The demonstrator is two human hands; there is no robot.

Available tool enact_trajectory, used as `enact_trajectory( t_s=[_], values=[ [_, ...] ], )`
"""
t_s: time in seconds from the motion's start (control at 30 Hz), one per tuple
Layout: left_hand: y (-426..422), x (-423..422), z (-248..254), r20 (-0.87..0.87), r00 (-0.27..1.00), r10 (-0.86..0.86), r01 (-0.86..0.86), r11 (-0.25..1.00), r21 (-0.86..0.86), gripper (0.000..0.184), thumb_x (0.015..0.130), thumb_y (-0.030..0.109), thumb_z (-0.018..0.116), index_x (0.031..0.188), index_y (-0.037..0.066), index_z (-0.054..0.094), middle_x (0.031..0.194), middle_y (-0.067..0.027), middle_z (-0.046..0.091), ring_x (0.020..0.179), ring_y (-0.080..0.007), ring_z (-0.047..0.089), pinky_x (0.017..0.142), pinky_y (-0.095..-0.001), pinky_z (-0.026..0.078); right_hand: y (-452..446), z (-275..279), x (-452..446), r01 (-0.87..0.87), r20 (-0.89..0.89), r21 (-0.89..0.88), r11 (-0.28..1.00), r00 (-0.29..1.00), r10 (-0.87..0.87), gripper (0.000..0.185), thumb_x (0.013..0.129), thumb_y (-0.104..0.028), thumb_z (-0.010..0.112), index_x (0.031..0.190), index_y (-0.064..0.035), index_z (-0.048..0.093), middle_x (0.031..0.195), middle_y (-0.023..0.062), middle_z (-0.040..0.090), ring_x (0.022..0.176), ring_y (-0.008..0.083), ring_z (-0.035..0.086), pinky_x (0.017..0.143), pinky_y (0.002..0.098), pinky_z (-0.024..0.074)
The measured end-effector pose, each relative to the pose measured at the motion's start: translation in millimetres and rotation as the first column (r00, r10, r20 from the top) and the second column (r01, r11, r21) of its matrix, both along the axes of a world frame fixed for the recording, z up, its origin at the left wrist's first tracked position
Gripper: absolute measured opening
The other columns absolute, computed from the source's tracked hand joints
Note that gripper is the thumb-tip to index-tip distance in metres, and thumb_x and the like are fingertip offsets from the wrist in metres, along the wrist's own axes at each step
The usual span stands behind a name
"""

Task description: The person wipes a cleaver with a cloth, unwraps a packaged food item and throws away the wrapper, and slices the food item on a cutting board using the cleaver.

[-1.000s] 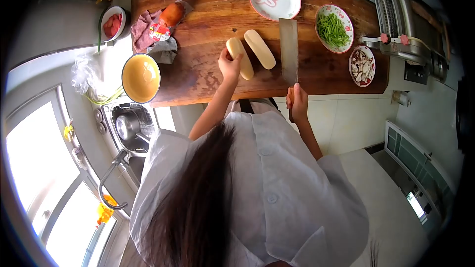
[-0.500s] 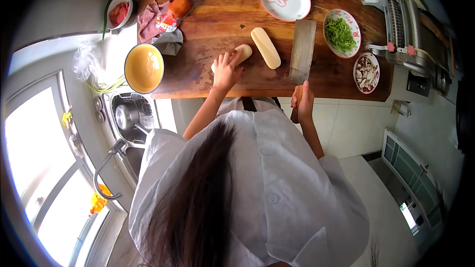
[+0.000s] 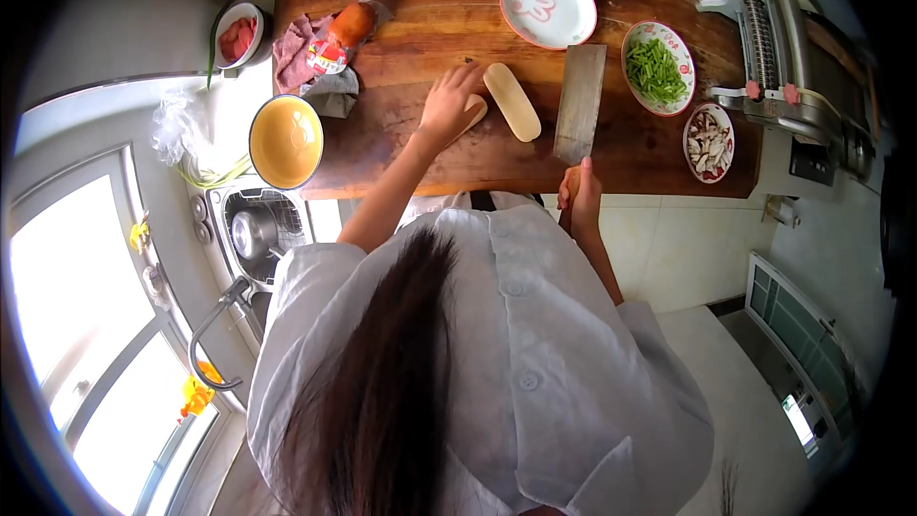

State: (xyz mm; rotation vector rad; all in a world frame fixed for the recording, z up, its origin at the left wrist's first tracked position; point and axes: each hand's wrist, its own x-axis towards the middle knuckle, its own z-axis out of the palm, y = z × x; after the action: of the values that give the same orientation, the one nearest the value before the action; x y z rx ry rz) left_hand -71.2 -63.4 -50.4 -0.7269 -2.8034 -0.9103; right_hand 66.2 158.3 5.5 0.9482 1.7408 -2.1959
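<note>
I observe the right hand [image 3: 582,195] clenched on the cleaver [image 3: 580,103], the left hand [image 3: 449,109] spread over a pale piece [image 3: 477,118] at the cleaver's nine o'clock, likely light, firm, slippery, best held mid-length.

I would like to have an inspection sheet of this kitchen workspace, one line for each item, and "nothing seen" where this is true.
Surface: wooden worktop, with darker patches towards its front edge.
Job's things: cleaver; whole pale log; second pale log, partly hidden.
Clutter: rabbit-patterned plate, pink cloth, grey cloth.
Left grip: extended over the second pale log; contact unclear.
Right grip: closed on the cleaver's handle.
Cables: nothing seen.
Surroundings: bowl of chopped greens and smaller bowl of pale slices to the right; roller machine beyond them; sink with a metal pot to the left.
</note>
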Motion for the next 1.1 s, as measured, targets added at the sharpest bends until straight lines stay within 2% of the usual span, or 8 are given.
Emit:
enact_trajectory(
  t_s=[0.13, 0.2, 0.33, 0.47, 0.7, 0.9, 1.0, 1.1],
  values=[
    [38.3, -56.9, -3.4, -0.115, 0.891, -0.439, 0.424, 0.896, -0.136, 0.054, 0.060, 0.014, 0.072, 0.111, 0.013, 0.054, 0.111, -0.0046, 0.051, 0.099, -0.0259, 0.052, 0.090, -0.0398, 0.039, 0.0, 0.9, -6.7, 0.025, -0.026, 0.000, 1.000, 0.999, -0.025, 0.047, 0.094, -0.043, 0.034, 0.065, -0.0066, 0.044, 0.046, 0.0006, 0.038, 0.037, 0.0081, 0.036, 0.036, 0.0215, 0.0307],
    [54.5, -73.9, -7.5, 0.314, 0.655, -0.687, 0.747, 0.525, -0.408, 0.053, 0.056, 0.014, 0.074, 0.106, 0.016, 0.056, 0.105, -0.0040, 0.053, 0.099, -0.0244, 0.053, 0.089, -0.0392, 0.040, 0.8, 3.9, -6.9, 0.040, -0.034, 0.004, 0.999, 0.999, -0.040, 0.047, 0.094, -0.043, 0.034, 0.065, -0.0068, 0.044, 0.046, 0.0006, 0.038, 0.037, 0.0080, 0.036, 0.036, 0.0215, 0.0308],
    [61.8, -82.5, -30.5, 0.368, 0.647, -0.668, 0.762, 0.555, -0.333, 0.045, 0.055, 0.012, 0.074, 0.097, 0.017, 0.059, 0.095, -0.0035, 0.054, 0.092, -0.0241, 0.054, 0.081, -0.0385, 0.044, 2.4, 8.7, -5.3, 0.078, -0.010, -0.001, 0.997, 0.997, -0.078, 0.048, 0.094, -0.044, 0.035, 0.065, -0.0073, 0.043, 0.046, 0.0006, 0.038, 0.037, 0.0082, 0.036, 0.037, 0.0218, 0.0310],
    [43.9, -78.9, -17.7, 0.230, 0.658, -0.717, 0.748, 0.585, -0.314, 0.029, 0.063, 0.007, 0.069, 0.090, 0.014, 0.058, 0.095, -0.0041, 0.055, 0.091, -0.0274, 0.054, 0.074, -0.0373, 0.046, -0.4, 11.5, -5.2, 0.139, 0.012, 0.010, 0.990, 0.990, -0.139, 0.048, 0.093, -0.045, 0.035, 0.064, -0.0075, 0.043, 0.046, 0.0006, 0.038, 0.037, 0.0083, 0.036, 0.037, 0.0222, 0.0314],
    [16.5, -70.0, -11.8, 0.430, 0.752, -0.499, 0.645, 0.689, -0.330, 0.030, 0.082, 0.010, 0.048, 0.112, 0.017, 0.049, 0.085, -0.0100, 0.060, 0.077, -0.0304, 0.060, 0.067, -0.0414, 0.049, 3.5, 0.6, -7.1, 0.039, -0.022, 0.052, 0.998, 0.999, -0.038, 0.049, 0.092, -0.050, 0.034, 0.070, -0.0069, 0.044, 0.047, 0.0007, 0.038, 0.037, 0.0099, 0.036, 0.038, 0.0236, 0.0325],
    [-41.9, -58.1, 7.0, 0.178, 0.969, -0.170, 0.215, 0.937, -0.277, 0.060, 0.079, 0.002, 0.044, 0.133, 0.027, 0.037, 0.101, -0.0104, 0.057, 0.091, -0.0283, 0.057, 0.075, -0.0381, 0.048, -0.2, -0.6, -12.6, 0.018, -0.004, 0.010, 1.000, 1.000, -0.018, 0.050, 0.091, -0.051, 0.036, 0.070, -0.0065, 0.045, 0.047, 0.0014, 0.038, 0.037, 0.0100, 0.036, 0.037, 0.0235, 0.0322],
    [-57.1, -35.9, -10.9, -0.034, 0.998, -0.051, 0.036, 0.938, -0.345, 0.062, 0.075, 0.002, 0.049, 0.132, 0.024, 0.040, 0.111, -0.0106, 0.052, 0.102, -0.0280, 0.051, 0.085, -0.0392, 0.043, -4.7, -2.8, -13.5, 0.024, 0.011, 0.002, 1.000, 1.000, -0.024, 0.049, 0.091, -0.050, 0.037, 0.069, -0.0064, 0.045, 0.046, 0.0016, 0.038, 0.036, 0.0100, 0.035, 0.036, 0.0237, 0.0306],
    [-57.4, 2.5, -36.4, -0.015, 1.000, 0.004, -0.009, 0.939, -0.344, 0.073, 0.070, 0.006, 0.060, 0.136, 0.021, 0.033, 0.117, -0.0130, 0.047, 0.106, -0.0292, 0.046, 0.090, -0.0406, 0.037, -4.9, -7.2, -15.4, 0.000, -0.021, -0.028, 1.000, 1.000, 0.000, 0.049, 0.091, -0.049, 0.037, 0.069, -0.0062, 0.045, 0.046, 0.0018, 0.038, 0.035, 0.0100, 0.034, 0.035, 0.0236, 0.0285]
  ],
)
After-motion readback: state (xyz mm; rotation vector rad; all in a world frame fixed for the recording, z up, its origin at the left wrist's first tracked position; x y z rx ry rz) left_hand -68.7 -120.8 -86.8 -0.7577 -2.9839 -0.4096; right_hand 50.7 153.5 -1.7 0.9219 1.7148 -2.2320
